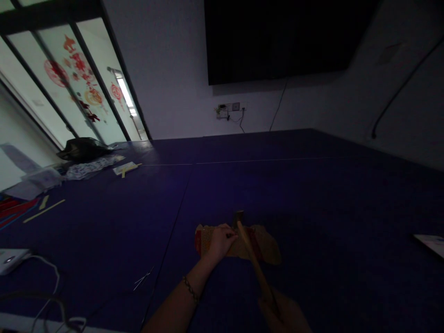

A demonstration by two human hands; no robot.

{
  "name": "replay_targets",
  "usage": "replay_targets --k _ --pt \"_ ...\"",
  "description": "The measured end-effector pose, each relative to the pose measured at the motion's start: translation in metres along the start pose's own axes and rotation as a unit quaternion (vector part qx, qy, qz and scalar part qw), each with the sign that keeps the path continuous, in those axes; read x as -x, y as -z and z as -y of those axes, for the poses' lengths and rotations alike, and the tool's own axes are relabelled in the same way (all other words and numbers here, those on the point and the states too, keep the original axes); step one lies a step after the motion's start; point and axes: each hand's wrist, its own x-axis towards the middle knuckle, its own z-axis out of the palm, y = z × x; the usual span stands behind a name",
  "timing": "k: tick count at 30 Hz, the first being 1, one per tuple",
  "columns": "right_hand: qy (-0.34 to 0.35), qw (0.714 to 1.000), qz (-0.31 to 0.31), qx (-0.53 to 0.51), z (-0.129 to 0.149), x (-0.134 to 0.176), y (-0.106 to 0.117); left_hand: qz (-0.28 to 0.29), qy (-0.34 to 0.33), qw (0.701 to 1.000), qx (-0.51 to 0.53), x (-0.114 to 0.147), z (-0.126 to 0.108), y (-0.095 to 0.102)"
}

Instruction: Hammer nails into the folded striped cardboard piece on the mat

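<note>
A tan and red patterned piece (pixel 268 245), shaped like a shoe sole, lies flat on the dark blue tabletop (pixel 312 199). My left hand (pixel 222 240) rests on its left half, thumb and fingers pinched together; whatever is between them is too small to make out. In my right hand (pixel 282 310), low in the view and dim, is the wooden handle of a hammer (pixel 255 263). The hammer's head is just right of my left fingertips, over the far edge of the patterned piece. Dim light hides whether the head touches it.
Thin silvery pieces (pixel 143 279) lie to the left, beyond them a white device (pixel 12 260) with cables. Yellow strips (pixel 43 211), red material (pixel 14 208) and a black bag (pixel 83 149) occupy the far left. A flat tablet-like object (pixel 432 241) sits at the right edge.
</note>
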Motion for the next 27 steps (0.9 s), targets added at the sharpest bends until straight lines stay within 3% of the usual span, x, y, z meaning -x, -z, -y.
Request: replay_targets --k 3,7,12,16,20,23,27 --pt "0.008 1.0 0.008 0.019 -0.005 -0.003 0.0 0.006 -0.005 1.0 0.0 0.0 0.001 -0.001" --pt "0.004 1.0 0.011 0.011 0.013 -0.003 0.017 0.004 -0.005 1.0 -0.007 -0.001 0.0 0.0" --pt "0.006 0.993 -0.064 -0.102 0.035 -0.028 0.054 0.005 0.001 1.0 -0.009 -0.001 -0.003 0.003" --pt "0.048 0.957 -0.033 -0.285 0.006 -0.078 0.075 0.006 -0.004 1.0 -0.008 -0.001 -0.006 0.005" --pt "0.032 0.928 -0.015 -0.371 -0.043 -0.117 0.081 0.009 -0.008 1.0 -0.019 -0.001 -0.006 0.005" --pt "0.013 0.909 0.022 -0.417 -0.062 -0.128 0.079 0.011 -0.016 1.0 -0.022 0.0 -0.005 0.005" --pt "0.011 0.897 0.033 -0.441 -0.068 -0.131 0.081 0.012 -0.02 0.999 -0.025 0.001 -0.004 0.004"
